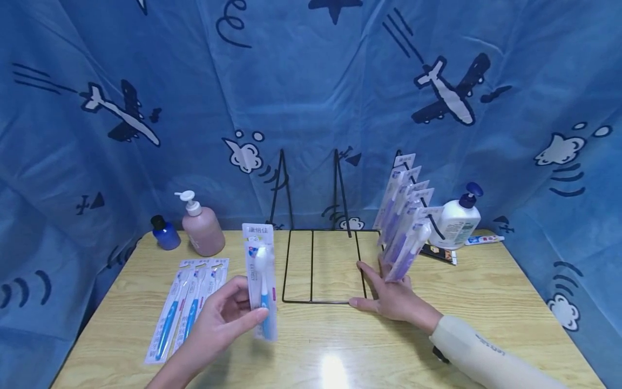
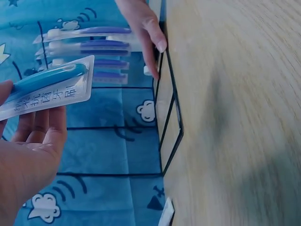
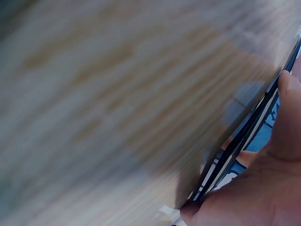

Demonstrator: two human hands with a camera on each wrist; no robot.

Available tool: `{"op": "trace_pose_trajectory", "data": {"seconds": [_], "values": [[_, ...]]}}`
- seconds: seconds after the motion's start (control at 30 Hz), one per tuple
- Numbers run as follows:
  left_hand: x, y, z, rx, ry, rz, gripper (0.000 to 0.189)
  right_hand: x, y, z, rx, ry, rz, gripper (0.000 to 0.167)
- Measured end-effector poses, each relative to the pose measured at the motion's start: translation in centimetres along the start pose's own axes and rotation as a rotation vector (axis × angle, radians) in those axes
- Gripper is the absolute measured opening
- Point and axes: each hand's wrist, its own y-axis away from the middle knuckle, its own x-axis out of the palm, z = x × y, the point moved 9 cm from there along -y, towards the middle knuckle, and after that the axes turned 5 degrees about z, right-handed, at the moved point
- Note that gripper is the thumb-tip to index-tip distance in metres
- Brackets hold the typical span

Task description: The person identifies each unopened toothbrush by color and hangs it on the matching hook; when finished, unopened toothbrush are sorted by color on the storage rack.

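My left hand [image 1: 225, 316] grips a packaged toothbrush [image 1: 262, 286] with a blue handle, upright in its clear blister pack, thumb in front and fingers behind. In the left wrist view the pack's lower end [image 2: 70, 84] juts past the fingers. My right hand [image 1: 391, 297] rests, fingers spread, on the base of a black wire display rack [image 1: 311, 270], its thumb at the front wire and a finger along a side wire. Several packaged toothbrushes with purple handles [image 1: 403, 216] hang in a row from the rack's right hook, over the right hand. The rack's other two hooks carry nothing.
More blue toothbrush packs [image 1: 187, 302] lie on the table [image 1: 311, 351] at left. Behind them stand a pink pump bottle [image 1: 204, 229] and a small blue bottle [image 1: 166, 233]. At right are a white pump bottle [image 1: 455, 221], a dark box [image 1: 439, 254] and a toothpaste tube [image 1: 483, 239]. A blue curtain hangs behind.
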Motion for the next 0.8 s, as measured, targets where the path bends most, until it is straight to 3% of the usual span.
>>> {"op": "trace_pose_trajectory", "data": {"seconds": [0.4,0.63,0.8], "values": [[0.6,-1.8,2.0,0.021,0.003,0.011,0.028,-0.2,0.3,0.4,-0.002,0.015,-0.014,0.096],[-0.2,-3.0,3.3,-0.032,0.033,-0.035,0.033,-0.3,0.4,0.5,-0.022,0.021,-0.027,0.095],[-1.1,-4.7,4.0,-0.037,0.001,-0.086,0.036,-0.3,0.3,0.3,-0.014,0.049,-0.027,0.096]]}}
